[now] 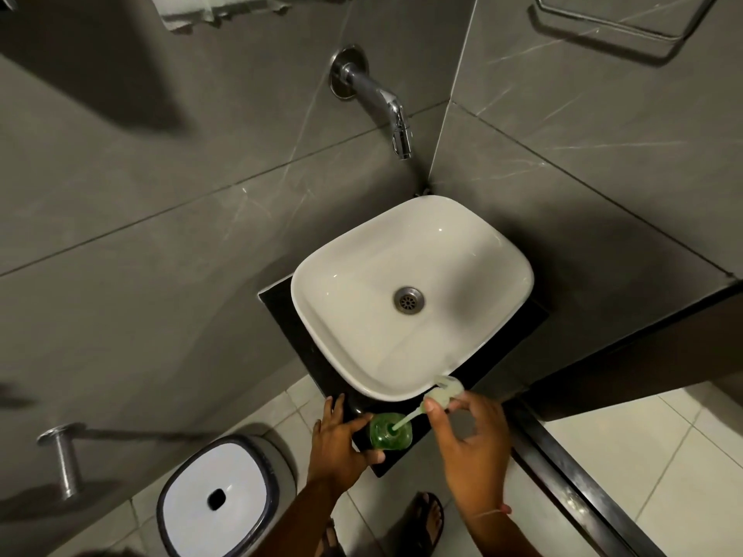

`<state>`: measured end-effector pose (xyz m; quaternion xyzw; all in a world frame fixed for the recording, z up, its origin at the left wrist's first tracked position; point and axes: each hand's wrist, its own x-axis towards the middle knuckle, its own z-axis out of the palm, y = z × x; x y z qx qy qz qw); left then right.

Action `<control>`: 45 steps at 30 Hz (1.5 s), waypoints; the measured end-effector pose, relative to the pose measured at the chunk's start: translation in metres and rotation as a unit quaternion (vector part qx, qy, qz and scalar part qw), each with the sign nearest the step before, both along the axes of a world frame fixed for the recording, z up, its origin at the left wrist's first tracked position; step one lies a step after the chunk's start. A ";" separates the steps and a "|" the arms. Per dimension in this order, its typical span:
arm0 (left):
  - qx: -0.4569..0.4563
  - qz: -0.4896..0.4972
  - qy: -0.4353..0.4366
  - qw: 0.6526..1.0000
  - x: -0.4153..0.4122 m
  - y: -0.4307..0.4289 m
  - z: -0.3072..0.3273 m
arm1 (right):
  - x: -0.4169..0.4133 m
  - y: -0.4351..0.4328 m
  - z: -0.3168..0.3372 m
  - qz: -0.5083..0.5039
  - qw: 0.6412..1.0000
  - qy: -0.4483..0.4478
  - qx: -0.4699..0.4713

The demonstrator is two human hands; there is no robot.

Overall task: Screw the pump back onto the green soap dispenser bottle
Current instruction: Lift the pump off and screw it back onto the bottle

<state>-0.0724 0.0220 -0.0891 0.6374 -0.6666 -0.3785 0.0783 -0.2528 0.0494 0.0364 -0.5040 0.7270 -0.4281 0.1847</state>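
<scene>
The green soap dispenser bottle (pixel 390 432) stands on the black counter (pixel 402 460) at its front corner, just below the basin. My left hand (pixel 341 440) grips the bottle's left side. The whitish pump (pixel 444 391) is tilted to the right above the bottle, with its dip tube (pixel 406 420) reaching down into the bottle's open neck. My right hand (pixel 468 440) pinches the pump head between thumb and fingers. The pump's collar sits clear of the neck.
A white basin (pixel 402 243) fills the counter behind the bottle, under a chrome wall tap (pixel 386 102). A white-lidded bin (pixel 219 496) stands on the tiled floor at lower left. A dark ledge (pixel 583 488) runs along the right. My sandalled foot (pixel 428 520) is below.
</scene>
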 end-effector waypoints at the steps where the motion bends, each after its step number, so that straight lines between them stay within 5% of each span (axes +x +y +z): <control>1: 0.000 0.000 -0.002 1.000 0.000 0.000 -0.001 | 0.001 0.000 -0.007 0.013 1.000 0.019 -0.011; 6: -0.015 -0.002 -0.017 1.000 0.000 -0.001 -0.004 | 0.008 0.006 -0.038 0.056 0.995 0.081 -0.028; 14: -0.042 -0.012 -0.036 0.998 0.000 -0.001 -0.002 | 0.017 0.016 -0.079 0.119 0.981 0.137 0.071; 25: -0.049 -0.011 -0.048 0.998 -0.001 0.000 0.000 | 0.033 0.005 -0.077 0.066 0.985 0.111 0.117; 39: -0.041 -0.019 -0.050 0.998 -0.002 -0.002 0.001 | 0.013 0.004 -0.088 0.176 0.978 0.103 0.050; 45: -0.064 -0.030 -0.071 0.995 -0.003 -0.001 0.005 | 0.019 0.003 -0.083 0.131 0.987 0.076 0.053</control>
